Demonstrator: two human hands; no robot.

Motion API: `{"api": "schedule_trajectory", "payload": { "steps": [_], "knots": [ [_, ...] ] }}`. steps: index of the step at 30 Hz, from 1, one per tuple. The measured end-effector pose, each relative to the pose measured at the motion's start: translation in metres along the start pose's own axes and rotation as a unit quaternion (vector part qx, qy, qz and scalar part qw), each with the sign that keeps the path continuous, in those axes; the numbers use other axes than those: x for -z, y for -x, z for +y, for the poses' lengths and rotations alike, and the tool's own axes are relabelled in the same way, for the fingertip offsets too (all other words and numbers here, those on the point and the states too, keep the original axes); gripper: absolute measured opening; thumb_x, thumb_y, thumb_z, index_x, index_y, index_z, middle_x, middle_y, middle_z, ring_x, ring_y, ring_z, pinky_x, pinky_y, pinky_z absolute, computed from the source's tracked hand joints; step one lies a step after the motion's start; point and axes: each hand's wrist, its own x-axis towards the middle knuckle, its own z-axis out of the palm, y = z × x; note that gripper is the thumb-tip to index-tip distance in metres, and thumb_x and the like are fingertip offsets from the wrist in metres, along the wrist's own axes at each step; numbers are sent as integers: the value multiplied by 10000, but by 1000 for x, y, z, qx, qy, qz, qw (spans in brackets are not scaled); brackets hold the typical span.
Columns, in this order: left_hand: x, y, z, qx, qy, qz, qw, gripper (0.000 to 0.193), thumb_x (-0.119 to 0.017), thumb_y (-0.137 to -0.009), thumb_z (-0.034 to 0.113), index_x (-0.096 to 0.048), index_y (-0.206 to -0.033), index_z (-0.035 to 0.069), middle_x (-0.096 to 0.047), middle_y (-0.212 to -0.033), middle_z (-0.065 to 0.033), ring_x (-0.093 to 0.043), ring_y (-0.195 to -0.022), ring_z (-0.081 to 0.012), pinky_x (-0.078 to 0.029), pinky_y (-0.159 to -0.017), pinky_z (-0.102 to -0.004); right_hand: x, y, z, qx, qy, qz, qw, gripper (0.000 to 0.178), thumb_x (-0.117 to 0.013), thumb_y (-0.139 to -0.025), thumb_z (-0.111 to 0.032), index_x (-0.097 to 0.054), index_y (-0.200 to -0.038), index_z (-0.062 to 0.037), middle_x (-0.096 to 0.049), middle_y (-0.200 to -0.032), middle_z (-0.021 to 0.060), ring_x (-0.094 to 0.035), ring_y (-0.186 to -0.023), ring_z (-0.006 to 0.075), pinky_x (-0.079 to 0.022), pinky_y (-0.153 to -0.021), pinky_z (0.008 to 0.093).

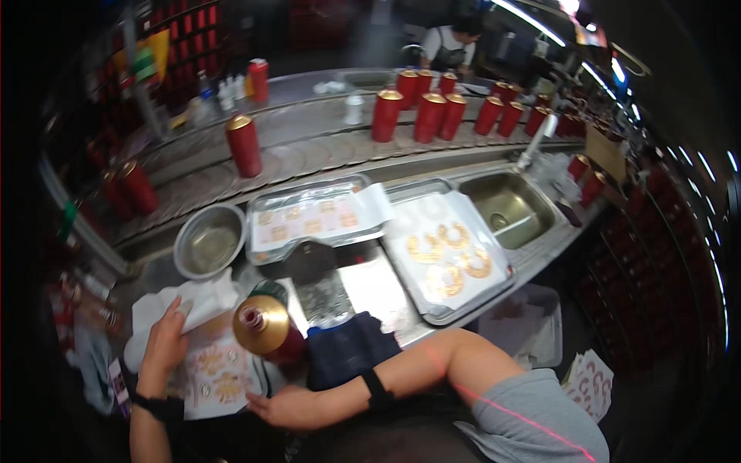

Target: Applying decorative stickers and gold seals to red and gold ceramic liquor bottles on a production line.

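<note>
A sheet with gold and pink printed patterns point(216, 378), like decals, lies at the lower left. My left hand point(167, 333) is closed on a crumpled white paper point(202, 299) at the sheet's far side. At the sheet's near right corner, my right hand point(284, 407) has its fingertips closed on the edge. Just beyond the sheet stands a red bottle with a gold shoulder point(266, 328). Dark blue cloth point(351, 349) lies to its right.
A metal bowl point(210, 241) stands beyond my left hand. Two metal trays hold decals: one at centre point(256, 248), another at right point(434, 315). Past them are a sink point(505, 207) and a conveyor with red bottles point(245, 147). A person point(450, 48) is across the line.
</note>
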Motion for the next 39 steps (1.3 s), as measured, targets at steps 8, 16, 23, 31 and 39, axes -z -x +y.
{"api": "schedule_trajectory", "payload": {
  "steps": [8,16,23,31,39],
  "knots": [
    [39,-30,30,20,32,1,999,359,-598,-691,-28,-704,-1028,38,-684,-922,-227,-664,-896,-415,-526,-764,-451,-10,12,2,-22,41,38,998,588,-615,-801,-185,-552,-1327,68,-513,-1373,293,-713,-709,301,-563,-534,387],
    [110,-41,66,76,57,9,995,191,-589,-772,-27,-694,-923,24,-664,-844,-220,-663,-850,-413,-503,-716,-412,-3,10,-3,-4,-2,46,999,623,-645,-772,-188,-538,-1323,83,-509,-1354,325,-715,-728,327,-576,-566,414],
    [181,-68,113,11,78,64,995,353,-471,-799,-110,-624,-1108,-36,-650,-882,-226,-659,-837,-295,-492,-803,-340,86,45,-35,47,-144,92,984,629,-647,-891,-215,-419,-1442,-12,-463,-1442,261,-690,-737,361,-582,-629,412],
    [223,-98,192,-26,164,160,973,366,-463,-851,-100,-606,-1185,-50,-699,-967,-140,-661,-925,-175,-520,-814,-299,183,77,-33,10,-269,314,910,560,-709,-893,-138,-494,-1397,-23,-630,-1237,212,-695,-1012,300,-575,-823,360],
    [166,-159,309,-154,226,242,931,345,-571,-922,38,-481,-1245,-45,-687,-986,-178,-688,-922,-228,-528,-835,-366,225,104,1,-115,-314,510,792,1081,-796,-834,-254,-45,-1586,-60,-465,-1444,307,-614,-648,151,-510,-643,293]
  ]
}}
